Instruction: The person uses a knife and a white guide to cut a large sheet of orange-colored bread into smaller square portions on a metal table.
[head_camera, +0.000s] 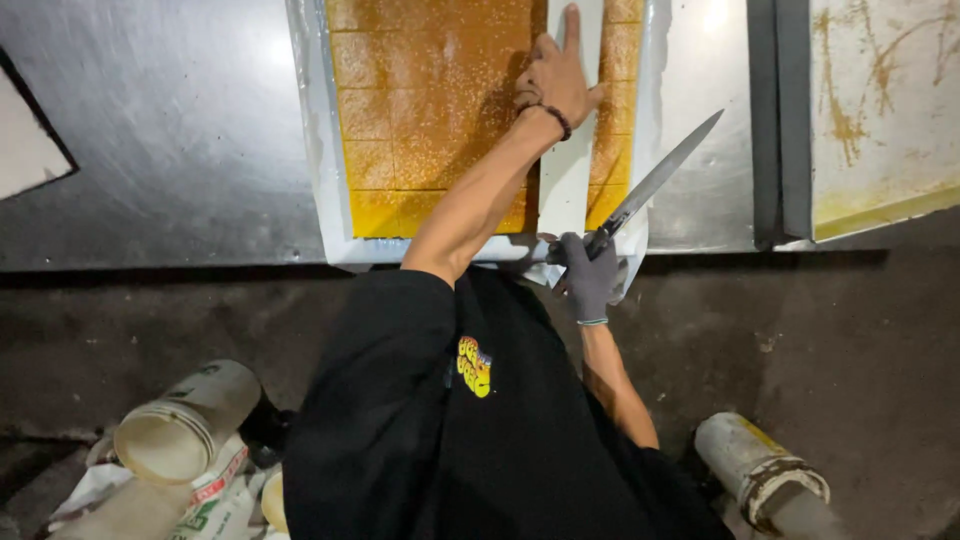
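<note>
Left hand (558, 75), bare and spread flat, presses on the scored orange-brown slab (430, 110), which lies on a white sheet (310, 130) on the steel desk (170, 130). Right hand (590, 280), in a grey glove, is closed around the handle of a long knife (655, 185), whose blade points far-right, just right of a separated strip (615, 120).

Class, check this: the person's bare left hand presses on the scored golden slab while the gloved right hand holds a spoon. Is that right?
Not quite. The head view shows the gloved right hand holding a long knife, not a spoon. The bare left hand does press on the golden slab.
</note>
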